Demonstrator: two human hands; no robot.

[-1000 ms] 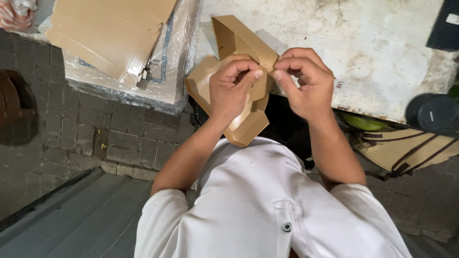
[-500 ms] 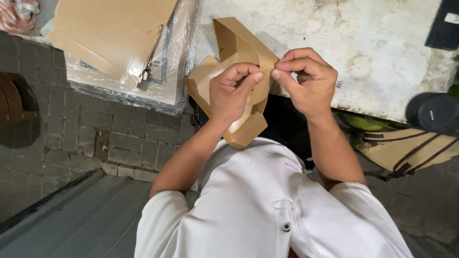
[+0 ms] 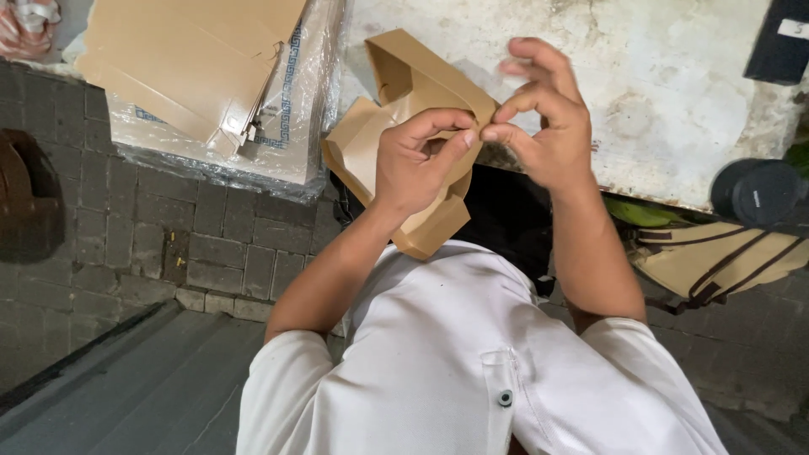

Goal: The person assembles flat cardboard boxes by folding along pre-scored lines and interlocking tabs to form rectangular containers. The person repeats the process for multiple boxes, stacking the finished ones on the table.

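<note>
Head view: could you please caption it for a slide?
Both hands, left hand and right hand, fold a brown cardboard piece.

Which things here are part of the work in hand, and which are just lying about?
In hand:
left hand gripping the brown cardboard piece
right hand pinching its edge

Lying about:
plastic-wrapped stack of flat cardboard
white worn tabletop
black round object
tan bag with dark straps

Work surface: a whitish, stained and scuffed tabletop (image 3: 674, 101), far side of the scene, its near edge chipped and dark. At its left end lies a stack of flat brown cardboard blanks (image 3: 190, 63) on a clear-plastic-wrapped bundle (image 3: 291, 126) that overhangs the edge. A flat black rectangular object (image 3: 779, 42) lies at the far right corner. Below: grey brick paving (image 3: 126, 236).
</note>
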